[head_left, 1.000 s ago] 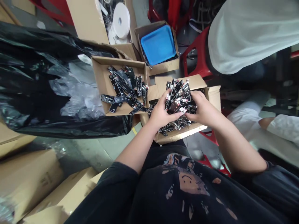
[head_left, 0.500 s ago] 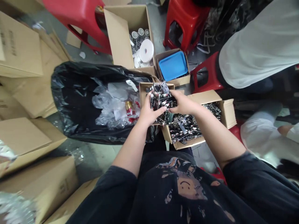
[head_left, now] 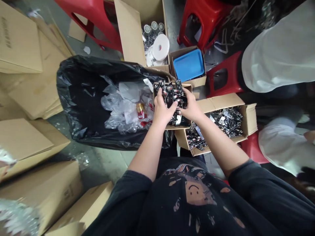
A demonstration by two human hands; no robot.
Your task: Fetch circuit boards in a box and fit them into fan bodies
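A loose pile of small black circuit boards [head_left: 169, 96] with pale and reddish parts sits in a small cardboard box [head_left: 177, 127]. My left hand [head_left: 163, 109] cups the pile's left side, thumb stretched toward the middle. From the right, my right hand [head_left: 190, 106] curls around the same boards, its thumb close to my left thumb. Some fingertips are hidden among the boards. Right beside it, partly under my right forearm, a longer open carton [head_left: 222, 100] holds many similar boards with thin wire leads [head_left: 227, 121].
A black plastic bag [head_left: 81, 131] with clear wrappers and a gold-red can [head_left: 141, 110] lies open at left. Beyond are a blue tray [head_left: 189, 65], a carton [head_left: 130, 32] with a white roll [head_left: 160, 47] and red stools [head_left: 200, 23]. A person in white [head_left: 278, 52] is at right.
Both hands have lowered the bunch of boards into the small box, where it now lies flatter and more spread. The whole view has shifted slightly.
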